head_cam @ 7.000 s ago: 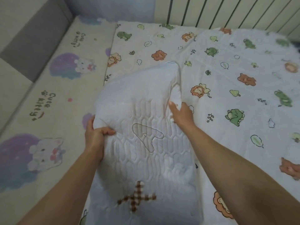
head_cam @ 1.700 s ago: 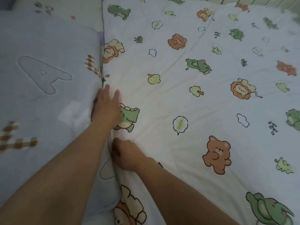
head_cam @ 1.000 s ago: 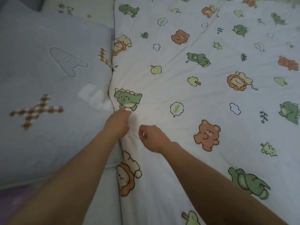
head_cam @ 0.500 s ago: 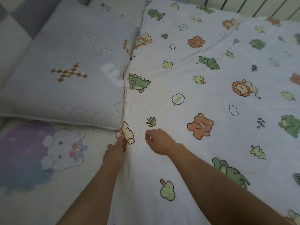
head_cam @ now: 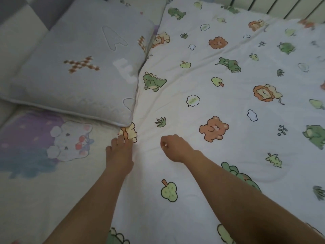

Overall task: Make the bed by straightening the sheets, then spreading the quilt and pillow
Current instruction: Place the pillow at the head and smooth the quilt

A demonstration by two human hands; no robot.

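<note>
The white quilt [head_cam: 219, 110] with printed bears, lions and dinosaurs lies spread over the right part of the bed. A grey quilted pillow [head_cam: 75, 71] with an "A" and a checked "X" lies flat at the upper left, its right side against the quilt's edge. My left hand [head_cam: 119, 154] reaches the quilt's left edge just below the pillow's corner, its fingertips pinching the fabric at a lion print. My right hand [head_cam: 174, 148] rests on the quilt as a curled fist with no fabric visible in it. Creases fan out between the two hands.
The cream sheet [head_cam: 44, 173] with a purple and white kitten print lies bare on the left. A padded grey and cream headboard [head_cam: 15, 16] stands at the upper left. A ribbed white panel [head_cam: 274, 6] runs along the far side.
The pillow I held earlier now lies flat beside the quilt. Both hands have come down the quilt's left edge toward me, from beside the pillow to below its corner.
</note>
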